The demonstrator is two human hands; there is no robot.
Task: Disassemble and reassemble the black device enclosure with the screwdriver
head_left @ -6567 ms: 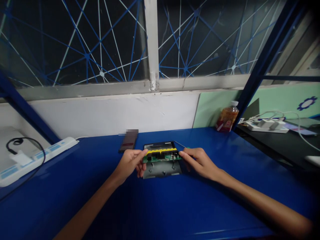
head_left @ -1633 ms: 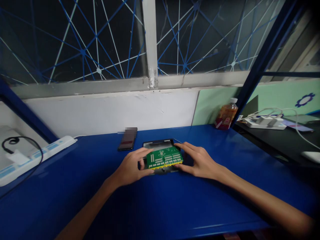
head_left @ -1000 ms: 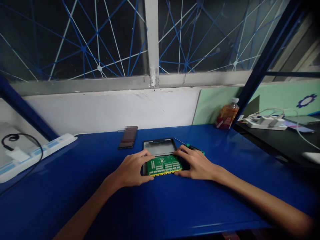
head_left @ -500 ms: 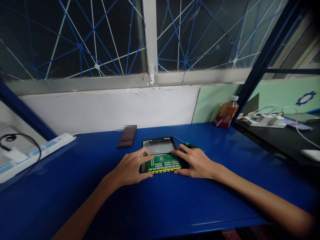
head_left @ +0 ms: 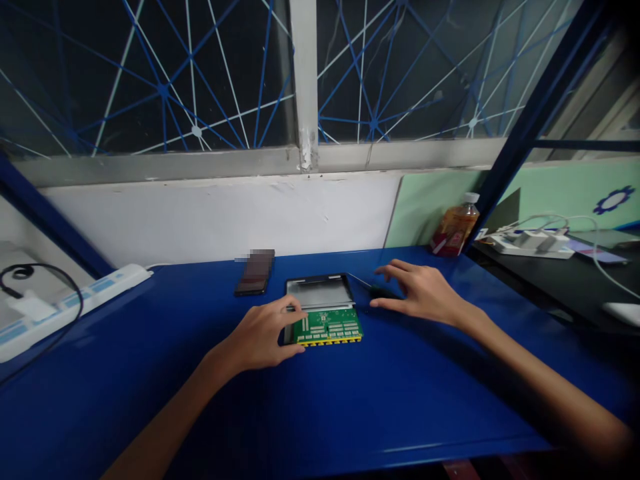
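A green circuit board (head_left: 330, 325) with a yellow strip along its near edge lies in front of a dark-framed panel (head_left: 320, 292). My left hand (head_left: 267, 333) grips the board's left end between thumb and fingers. Off to the right, my right hand (head_left: 423, 291) is in the air with thumb and fingers apart, holding nothing. Beneath its fingers lies a screwdriver (head_left: 384, 293), its thin shaft pointing toward the panel and its dark handle partly covered by the hand.
A dark phone (head_left: 255, 273) lies behind my left hand on the blue table (head_left: 320, 413). On the left is a white power strip (head_left: 100, 297). A bottle (head_left: 456, 223) stands at the back right, near another power strip (head_left: 533, 243).
My right hand has let go of the board's right end and moved right and back, over the screwdriver. My left hand has stayed on the board.
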